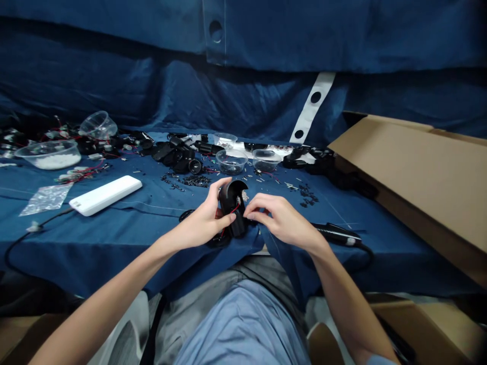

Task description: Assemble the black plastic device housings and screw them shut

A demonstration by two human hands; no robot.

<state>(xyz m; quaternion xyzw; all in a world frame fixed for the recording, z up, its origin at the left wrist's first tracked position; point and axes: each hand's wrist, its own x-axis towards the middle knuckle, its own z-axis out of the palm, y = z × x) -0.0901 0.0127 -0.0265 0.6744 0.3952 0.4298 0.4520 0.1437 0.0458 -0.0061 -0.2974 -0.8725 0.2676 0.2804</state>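
Note:
My left hand (207, 219) is wrapped around a black curved plastic housing (233, 195), thumb across its front. The housing stands roughly upright near the table's front edge, and a red wire shows inside its open side. At its right side is my right hand (276, 217), thumb and forefinger pinched together close to the housing. Whatever lies between those fingertips is too small to make out. A black cable (218, 240) lies coiled beneath the left hand. To the right of my right hand rests a black corded handheld tool (338, 234).
A white power box (106, 195) with a cord lies at left, near a clear plastic bag (46, 198). Clear bowls (231, 161), black housings (177, 154) and scattered small black parts (196, 181) fill the back. A large cardboard box (414, 172) stands at right.

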